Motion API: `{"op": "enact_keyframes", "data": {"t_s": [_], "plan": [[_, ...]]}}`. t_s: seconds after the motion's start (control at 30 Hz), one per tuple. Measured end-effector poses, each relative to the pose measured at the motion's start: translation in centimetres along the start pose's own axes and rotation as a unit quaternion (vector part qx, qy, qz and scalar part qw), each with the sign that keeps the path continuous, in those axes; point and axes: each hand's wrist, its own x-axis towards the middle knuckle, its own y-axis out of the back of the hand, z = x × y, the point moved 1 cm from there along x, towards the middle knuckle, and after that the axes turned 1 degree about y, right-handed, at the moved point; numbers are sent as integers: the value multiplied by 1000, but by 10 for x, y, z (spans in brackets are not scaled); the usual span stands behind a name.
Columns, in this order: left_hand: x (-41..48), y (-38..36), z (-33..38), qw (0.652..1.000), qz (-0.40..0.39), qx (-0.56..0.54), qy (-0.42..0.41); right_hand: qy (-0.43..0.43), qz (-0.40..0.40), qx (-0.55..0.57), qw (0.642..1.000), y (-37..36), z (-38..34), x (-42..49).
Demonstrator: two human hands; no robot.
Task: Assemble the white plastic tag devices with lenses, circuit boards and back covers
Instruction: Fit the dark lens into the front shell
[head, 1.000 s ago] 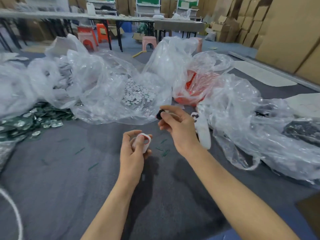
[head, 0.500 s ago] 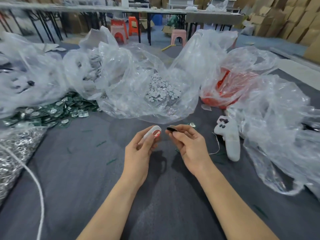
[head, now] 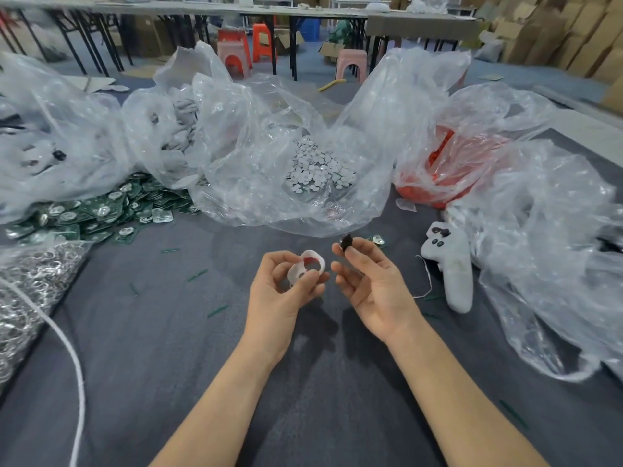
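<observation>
- Above the grey cloth [head: 168, 365], left hand [head: 279, 288] grips a white oval plastic tag shell [head: 308, 266].
- Just beside it, right hand [head: 371, 284] pinches a small black round piece [head: 346, 242], probably the lens, not yet seated.
- Beyond, green circuit boards [head: 101, 210] and white oval covers [head: 320, 170] lie heaped; both steps apparently remain.

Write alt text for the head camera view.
Above a grey table, the left hand holds a white plastic shell and the right hand pinches a small black part. Clear bags of parts and green circuit boards lie behind.
</observation>
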Motion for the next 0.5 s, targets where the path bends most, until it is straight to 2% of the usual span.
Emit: {"op": "enact_keyframes", "data": {"t_s": [0.1, 0.17, 0.27, 0.5], "plan": [[-1, -1, -1, 1000, -14, 2, -6, -14, -21, 33, 999, -1, -1, -1], [0, -1, -2, 1000, -26, 5, -10, -42, -52, 105, 992, -2, -2, -2], [0, 0, -3, 998, -39, 33, -21, -83, -141, 233, 959, -6, -3, -6], [1, 0, -3, 999, -29, 24, -13, -120, -123, 273, 947, -9, 0, -11]]}}
